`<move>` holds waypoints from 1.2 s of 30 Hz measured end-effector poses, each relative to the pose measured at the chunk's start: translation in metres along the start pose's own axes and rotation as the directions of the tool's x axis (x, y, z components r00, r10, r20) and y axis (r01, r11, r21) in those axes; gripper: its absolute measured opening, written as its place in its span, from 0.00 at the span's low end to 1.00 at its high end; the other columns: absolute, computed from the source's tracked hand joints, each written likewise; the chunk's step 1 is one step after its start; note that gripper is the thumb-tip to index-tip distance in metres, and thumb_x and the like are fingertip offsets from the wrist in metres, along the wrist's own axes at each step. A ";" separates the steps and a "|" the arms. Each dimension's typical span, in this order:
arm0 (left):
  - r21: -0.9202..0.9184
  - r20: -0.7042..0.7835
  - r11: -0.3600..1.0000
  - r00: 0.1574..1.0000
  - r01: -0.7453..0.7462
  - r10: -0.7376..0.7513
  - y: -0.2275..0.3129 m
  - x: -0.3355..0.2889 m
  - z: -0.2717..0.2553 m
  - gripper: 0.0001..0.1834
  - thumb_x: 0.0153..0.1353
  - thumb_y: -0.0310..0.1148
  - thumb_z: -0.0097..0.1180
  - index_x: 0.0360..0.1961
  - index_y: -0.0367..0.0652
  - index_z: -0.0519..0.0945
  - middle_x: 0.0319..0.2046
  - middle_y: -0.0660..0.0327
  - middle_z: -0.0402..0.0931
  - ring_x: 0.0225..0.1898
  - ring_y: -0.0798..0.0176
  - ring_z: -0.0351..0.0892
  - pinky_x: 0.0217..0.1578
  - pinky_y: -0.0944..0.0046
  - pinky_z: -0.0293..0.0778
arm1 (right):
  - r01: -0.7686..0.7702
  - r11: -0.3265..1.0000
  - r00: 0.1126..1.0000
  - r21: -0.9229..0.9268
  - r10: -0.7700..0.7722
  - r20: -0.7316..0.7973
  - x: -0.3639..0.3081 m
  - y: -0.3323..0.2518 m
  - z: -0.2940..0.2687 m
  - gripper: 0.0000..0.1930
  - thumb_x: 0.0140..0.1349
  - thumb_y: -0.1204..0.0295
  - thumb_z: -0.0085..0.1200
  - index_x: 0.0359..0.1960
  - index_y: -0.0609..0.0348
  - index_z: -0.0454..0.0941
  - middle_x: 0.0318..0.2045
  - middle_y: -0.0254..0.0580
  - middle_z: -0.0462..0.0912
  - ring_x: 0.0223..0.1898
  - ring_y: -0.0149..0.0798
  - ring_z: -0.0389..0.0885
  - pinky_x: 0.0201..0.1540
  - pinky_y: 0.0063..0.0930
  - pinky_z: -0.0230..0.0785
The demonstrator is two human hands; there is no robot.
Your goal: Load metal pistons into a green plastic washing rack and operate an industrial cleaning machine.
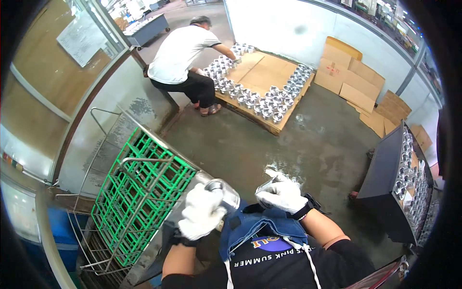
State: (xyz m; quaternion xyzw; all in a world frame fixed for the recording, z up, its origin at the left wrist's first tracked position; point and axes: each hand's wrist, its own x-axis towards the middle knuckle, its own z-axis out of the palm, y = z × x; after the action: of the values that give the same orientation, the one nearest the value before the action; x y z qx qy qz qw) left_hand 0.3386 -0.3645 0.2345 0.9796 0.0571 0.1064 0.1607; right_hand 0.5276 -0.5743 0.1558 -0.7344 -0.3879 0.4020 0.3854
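White-gloved left hand (201,212): clamped on a silvery metal cup (232,198).
Silvery metal cup: near our denim apron (288,225), right of the green rack (139,192).
White-gloved right hand (283,193): fingers curled; we cannot tell whether they hold anything.
Cardboard-covered pallet (262,72): ahead of us, bearing similar cups (272,103).

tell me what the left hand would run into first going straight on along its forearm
Past the metal cup it holds, the left hand has a free-looking way over the wet floor; farther on, probably the row of cups on the pallet, though depth is unclear.
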 end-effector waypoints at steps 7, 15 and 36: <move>-0.646 0.124 0.762 0.991 0.043 0.049 0.029 0.094 0.117 0.16 0.40 0.30 0.62 0.35 0.53 0.84 0.21 0.63 0.74 0.27 0.55 0.78 0.45 0.44 0.76 | -0.299 0.952 0.923 0.072 0.307 -0.232 -0.012 0.050 -0.059 0.28 0.65 0.41 0.48 0.42 0.52 0.86 0.38 0.42 0.87 0.42 0.43 0.85 0.49 0.31 0.72; -0.659 0.187 0.742 0.929 -0.123 0.320 0.019 0.219 0.195 0.04 0.56 0.36 0.56 0.32 0.53 0.80 0.24 0.66 0.74 0.32 0.61 0.76 0.48 0.55 0.72 | -0.402 0.904 0.891 -0.149 0.348 -0.292 0.068 0.096 -0.141 0.26 0.64 0.42 0.50 0.43 0.49 0.87 0.37 0.40 0.88 0.42 0.41 0.85 0.49 0.30 0.72; -0.246 0.121 0.941 0.956 -0.233 0.269 -0.130 0.514 0.207 0.14 0.44 0.37 0.64 0.32 0.45 0.79 0.23 0.56 0.75 0.32 0.49 0.73 0.34 0.49 0.71 | -0.723 0.636 0.689 -0.269 0.645 -0.329 0.276 0.167 -0.409 0.24 0.48 0.51 0.58 0.46 0.46 0.85 0.37 0.43 0.87 0.41 0.42 0.86 0.47 0.32 0.76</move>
State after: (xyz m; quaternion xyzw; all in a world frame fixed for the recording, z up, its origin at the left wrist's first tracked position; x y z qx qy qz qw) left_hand 0.8744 -0.2301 0.0979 0.9590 -0.0937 0.0565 0.2615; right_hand 1.0382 -0.5030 0.0836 -0.9227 -0.1074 0.3588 0.0910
